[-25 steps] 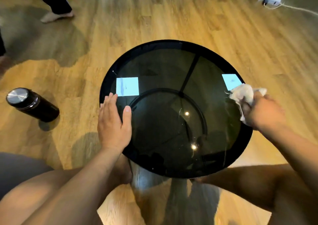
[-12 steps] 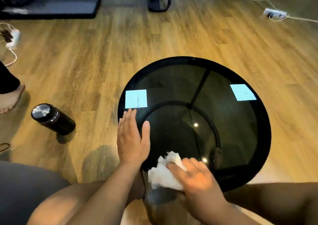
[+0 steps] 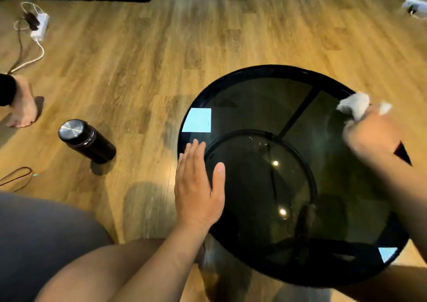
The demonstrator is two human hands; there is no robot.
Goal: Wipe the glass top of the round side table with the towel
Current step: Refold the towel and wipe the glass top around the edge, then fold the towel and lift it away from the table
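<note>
In the head view, the round side table [image 3: 300, 276] stands on a wooden floor [image 3: 143, 75], low and right of the middle of the picture. Its dark glass surface [image 3: 254, 103] shows the black frame bars under it and some small light reflections.

The left hand [image 3: 197, 190] lies flat on the left edge of the table, palm down. Its fingers [image 3: 194, 153] are straight and close together, the thumb is spread to the side, and it holds nothing.

The right hand [image 3: 369, 135] is at the far right edge of the table and looks blurred. It grips the white towel [image 3: 354, 104], which is crumpled and sticks out beyond the hand, lying on the glass just beside the rim. The fingers of this hand are mostly hidden behind the back of the hand and the cloth.

Left of the table, well apart from it, a black flask [image 3: 86, 141] with a steel lid stands on the floor. Farther left of the table is a bare foot [image 3: 22, 107] of another person. Far beyond the table to the left, a white power strip [image 3: 39, 26] with cables lies on the floor.
</note>
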